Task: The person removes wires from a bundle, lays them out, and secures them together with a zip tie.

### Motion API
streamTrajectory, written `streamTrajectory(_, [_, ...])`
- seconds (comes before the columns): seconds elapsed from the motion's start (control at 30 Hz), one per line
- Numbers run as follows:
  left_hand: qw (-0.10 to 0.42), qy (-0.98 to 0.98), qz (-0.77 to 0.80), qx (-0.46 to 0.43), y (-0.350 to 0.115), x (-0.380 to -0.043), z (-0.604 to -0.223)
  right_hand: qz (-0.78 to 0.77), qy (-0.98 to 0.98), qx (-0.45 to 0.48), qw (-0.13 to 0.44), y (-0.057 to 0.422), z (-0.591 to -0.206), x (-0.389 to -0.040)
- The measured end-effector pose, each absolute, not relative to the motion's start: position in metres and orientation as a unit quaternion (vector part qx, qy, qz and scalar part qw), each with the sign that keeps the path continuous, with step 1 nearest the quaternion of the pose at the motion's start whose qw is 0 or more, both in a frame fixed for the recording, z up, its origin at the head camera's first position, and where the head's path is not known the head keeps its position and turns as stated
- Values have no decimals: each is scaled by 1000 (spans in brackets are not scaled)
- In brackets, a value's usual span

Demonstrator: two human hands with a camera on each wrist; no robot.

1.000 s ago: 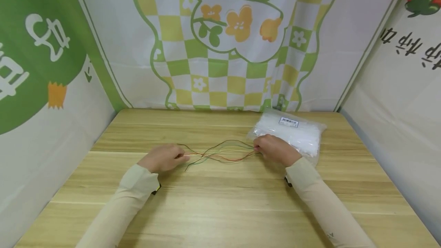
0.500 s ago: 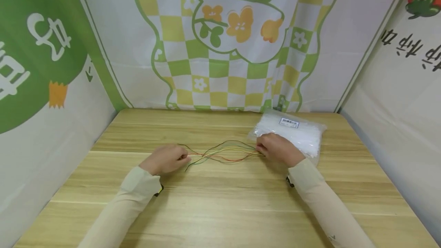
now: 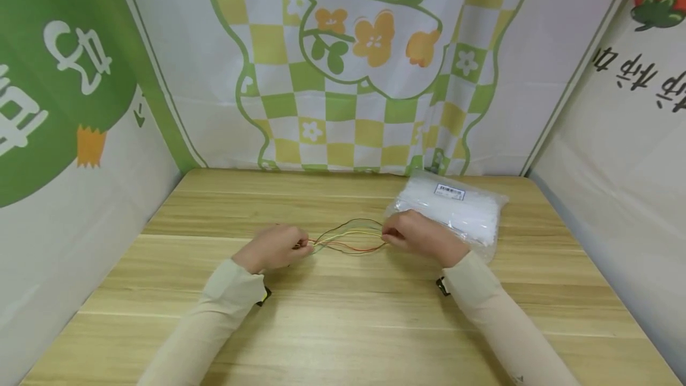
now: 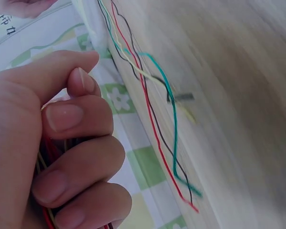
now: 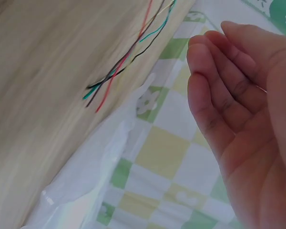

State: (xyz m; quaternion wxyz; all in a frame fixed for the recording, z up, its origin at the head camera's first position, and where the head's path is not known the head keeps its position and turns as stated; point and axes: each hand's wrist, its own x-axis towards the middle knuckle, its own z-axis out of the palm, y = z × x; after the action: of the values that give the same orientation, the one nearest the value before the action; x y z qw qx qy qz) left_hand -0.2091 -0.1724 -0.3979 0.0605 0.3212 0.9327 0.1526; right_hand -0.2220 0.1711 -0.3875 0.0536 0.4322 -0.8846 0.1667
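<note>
Thin coloured wires (image 3: pixel 354 232), red, yellow, green and black, lie loosely across the wooden table between the two hands. My left hand (image 3: pixel 276 247) is over their left part. In the left wrist view, the left hand (image 4: pixel 86 119) curls its fingers round a bundle of red, black and yellowish wires (image 4: pixel 48 148). More wires (image 4: pixel 146 90) lie on the table beyond it, their ends spread. My right hand (image 3: pixel 420 234) is over the right part of the wires. The right wrist view shows the right hand (image 5: pixel 243 95) with loosely bent fingers, nothing held, and wire ends (image 5: pixel 105 78) apart from it.
A clear plastic bag (image 3: pixel 471 210) of white contents with a barcode label (image 3: pixel 449 192) lies behind the right hand. The wooden table (image 3: pixel 343 320) ends at a printed fabric wall (image 3: pixel 348 130) at the back, with fabric walls on both sides.
My left hand has moved right over the left wire ends, hiding them. The right hand has shifted left over the right ends. The middle of the wires and the bag have stayed put.
</note>
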Motion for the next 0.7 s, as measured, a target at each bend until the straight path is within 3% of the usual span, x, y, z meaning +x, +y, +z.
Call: streamTrajectory(0.7, [74,906,207,362,-114,-216,-403,182,-855,484,41,141,-375,-205])
